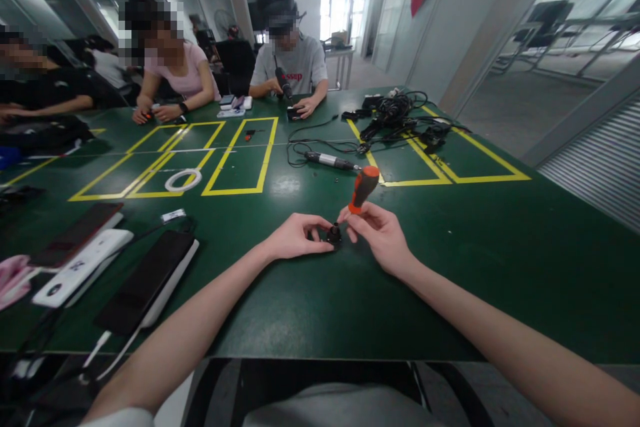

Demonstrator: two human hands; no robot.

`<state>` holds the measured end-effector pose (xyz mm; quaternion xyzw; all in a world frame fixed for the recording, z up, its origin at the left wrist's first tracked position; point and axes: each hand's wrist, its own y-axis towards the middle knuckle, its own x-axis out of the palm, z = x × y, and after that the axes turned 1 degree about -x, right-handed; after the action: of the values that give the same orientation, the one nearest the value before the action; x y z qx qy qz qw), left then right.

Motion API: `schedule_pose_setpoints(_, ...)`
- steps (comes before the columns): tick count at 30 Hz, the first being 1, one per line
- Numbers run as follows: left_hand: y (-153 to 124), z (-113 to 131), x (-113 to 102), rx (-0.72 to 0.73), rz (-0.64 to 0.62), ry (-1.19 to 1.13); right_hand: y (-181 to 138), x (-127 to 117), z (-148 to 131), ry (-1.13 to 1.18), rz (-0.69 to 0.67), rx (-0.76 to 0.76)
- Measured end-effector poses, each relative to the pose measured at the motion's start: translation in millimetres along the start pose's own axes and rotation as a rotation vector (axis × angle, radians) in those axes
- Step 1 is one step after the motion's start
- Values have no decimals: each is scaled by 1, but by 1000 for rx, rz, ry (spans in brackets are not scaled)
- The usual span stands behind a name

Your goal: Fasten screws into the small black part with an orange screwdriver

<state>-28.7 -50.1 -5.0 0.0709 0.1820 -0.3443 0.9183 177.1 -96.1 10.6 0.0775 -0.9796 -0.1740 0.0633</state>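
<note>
My left hand rests on the green table with thumb and fingers closed around a small black part, round at its base with a narrower top. What kind of part it is, I cannot make out. Just to the right, my right hand grips a screwdriver with an orange and dark handle. The handle leans up and away, above my fingers. Its shaft and tip are mostly hidden by the fingers, near the black part; whether they touch, I cannot tell.
Beyond my hands lies a corded electric screwdriver, with a heap of black cables behind it. A white tape ring, a power bank and a phone sit to the left. Co-workers work across the green table.
</note>
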Motion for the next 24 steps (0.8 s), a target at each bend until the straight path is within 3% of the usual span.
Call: schedule_pose_setpoints(24,0,2,-1,-19,-4,19,-2,3,0,42,-9,16)
